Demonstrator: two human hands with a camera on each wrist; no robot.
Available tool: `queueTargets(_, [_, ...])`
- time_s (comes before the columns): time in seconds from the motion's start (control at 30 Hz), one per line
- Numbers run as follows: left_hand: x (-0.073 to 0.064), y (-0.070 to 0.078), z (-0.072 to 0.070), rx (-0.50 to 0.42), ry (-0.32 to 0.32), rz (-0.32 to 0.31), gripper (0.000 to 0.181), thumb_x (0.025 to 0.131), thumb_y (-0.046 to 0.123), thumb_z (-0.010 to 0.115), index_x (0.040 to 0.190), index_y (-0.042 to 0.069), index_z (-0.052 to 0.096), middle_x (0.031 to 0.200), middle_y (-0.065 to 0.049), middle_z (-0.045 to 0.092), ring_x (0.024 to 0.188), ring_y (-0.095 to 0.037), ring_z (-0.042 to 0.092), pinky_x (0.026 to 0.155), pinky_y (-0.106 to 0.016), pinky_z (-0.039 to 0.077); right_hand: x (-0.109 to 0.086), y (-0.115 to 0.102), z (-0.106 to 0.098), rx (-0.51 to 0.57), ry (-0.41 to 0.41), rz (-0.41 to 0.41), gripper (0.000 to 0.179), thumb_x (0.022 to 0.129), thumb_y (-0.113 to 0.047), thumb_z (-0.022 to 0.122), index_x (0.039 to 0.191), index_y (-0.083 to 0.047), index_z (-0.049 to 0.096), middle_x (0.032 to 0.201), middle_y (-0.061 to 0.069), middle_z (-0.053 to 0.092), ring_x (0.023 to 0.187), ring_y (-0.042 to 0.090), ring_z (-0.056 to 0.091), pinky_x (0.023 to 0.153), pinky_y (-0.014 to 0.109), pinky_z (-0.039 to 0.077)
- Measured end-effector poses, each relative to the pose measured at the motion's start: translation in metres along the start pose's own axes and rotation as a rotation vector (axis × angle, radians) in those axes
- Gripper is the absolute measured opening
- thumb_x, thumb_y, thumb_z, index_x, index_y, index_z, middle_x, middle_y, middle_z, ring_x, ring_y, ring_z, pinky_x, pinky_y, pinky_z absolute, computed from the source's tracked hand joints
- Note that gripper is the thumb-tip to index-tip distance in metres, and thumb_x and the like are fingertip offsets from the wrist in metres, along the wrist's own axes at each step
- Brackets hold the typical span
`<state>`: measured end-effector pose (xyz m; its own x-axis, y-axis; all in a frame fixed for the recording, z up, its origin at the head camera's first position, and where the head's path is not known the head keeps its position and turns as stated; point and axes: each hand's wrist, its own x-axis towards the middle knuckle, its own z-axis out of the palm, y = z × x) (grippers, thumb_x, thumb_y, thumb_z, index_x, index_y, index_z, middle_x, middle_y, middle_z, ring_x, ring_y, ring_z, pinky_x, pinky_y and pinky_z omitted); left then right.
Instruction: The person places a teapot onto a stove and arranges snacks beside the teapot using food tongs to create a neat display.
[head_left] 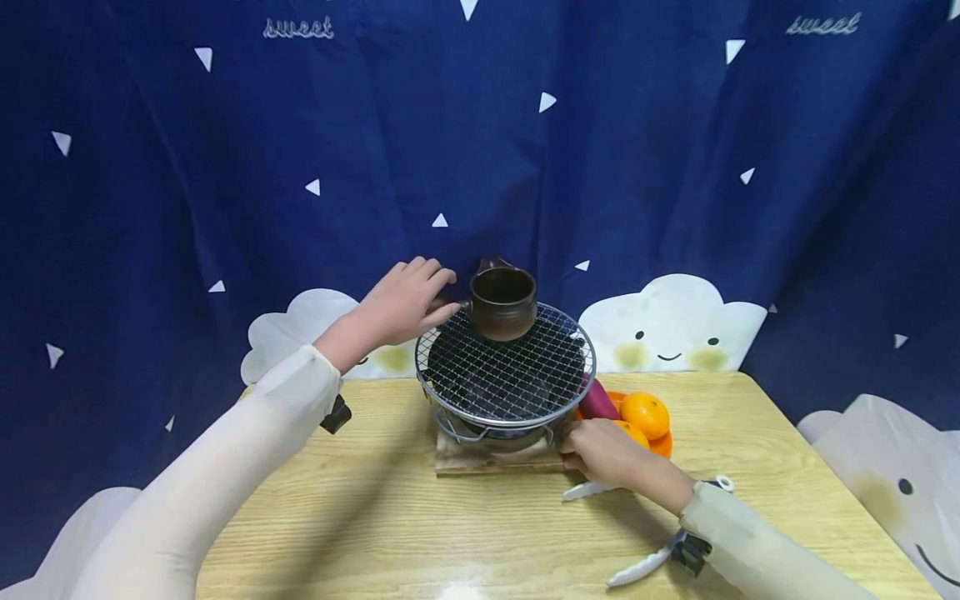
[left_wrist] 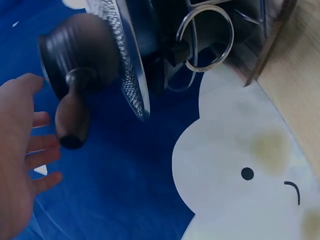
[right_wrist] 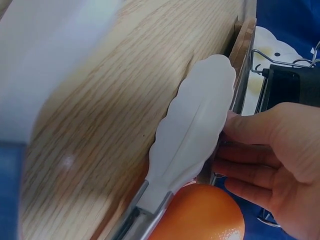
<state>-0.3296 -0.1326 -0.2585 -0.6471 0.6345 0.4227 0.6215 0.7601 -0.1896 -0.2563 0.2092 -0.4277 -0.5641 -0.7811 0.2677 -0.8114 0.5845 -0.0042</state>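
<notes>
A small dark brown pot (head_left: 504, 304) stands on a round wire-mesh grill (head_left: 510, 392), its wooden side handle (left_wrist: 73, 120) pointing toward my left hand (head_left: 405, 302). That hand has its fingers spread around the handle, with the fingertips close beside it. Below the mesh is a stove on a wooden board (head_left: 491, 458). My right hand (head_left: 611, 452) pinches the board's right end between thumb and curled fingers. White scalloped-tip tongs (right_wrist: 192, 115) lie on the table close by, passing partly beneath my right arm.
Behind the right hand, an orange plate (head_left: 663, 445) holds oranges (head_left: 645, 415) and a purple elongated vegetable (head_left: 598, 402). The wooden table (head_left: 360, 500) ends against a dark blue curtain (head_left: 450, 150) with cloud shapes.
</notes>
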Motion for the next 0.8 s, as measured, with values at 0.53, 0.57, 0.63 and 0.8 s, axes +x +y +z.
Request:
queueTargets(0.53, [-0.087,-0.009,0.031,-0.211,0.299,-0.082,0.036,0.097,0.025,0.062,0.121,-0.001,0.056,0.117,-0.017,0.060,0.103,-0.034,0.055,0.091,-0.049,0.048,0.001,0.000,-0.002,0.035,-0.031,0.010,0.031,0.078,-0.009,0.083,0.060,-0.018,0.060,0.061,-0.009,0.048,0.060,0.003,0.037,0.054,0.017,0.034])
queueTargets(0.57, [-0.092,-0.008,0.037,-0.225,0.311,-0.086,0.035,0.096,0.024,0.063,0.119,-0.001,0.056,0.116,-0.017,0.060,0.101,-0.033,0.055,0.090,-0.048,0.048,0.001,0.000,-0.003,0.035,-0.039,0.012,0.031,0.078,-0.010,0.084,0.060,-0.019,0.060,0.061,-0.009,0.048,0.060,0.003,0.038,0.054,0.017,0.035])
queueTargets(0.63, [-0.102,-0.004,0.048,-0.244,0.323,-0.095,0.033,0.095,0.023,0.063,0.117,-0.001,0.056,0.113,-0.016,0.060,0.099,-0.032,0.056,0.088,-0.048,0.048,0.001,0.000,-0.003,0.034,-0.049,0.010,0.030,0.079,-0.011,0.084,0.062,-0.019,0.060,0.062,-0.009,0.050,0.061,0.002,0.039,0.055,0.018,0.037])
queueTargets(0.8, [-0.123,0.009,0.073,-0.266,0.298,-0.100,0.025,0.093,0.024,0.064,0.107,0.003,0.057,0.101,-0.011,0.060,0.093,-0.027,0.056,0.082,-0.043,0.049,0.000,0.001,-0.004,0.019,-0.032,-0.008,0.024,0.078,-0.011,0.084,0.067,-0.020,0.066,0.068,-0.008,0.056,0.062,0.002,0.045,0.055,0.019,0.043])
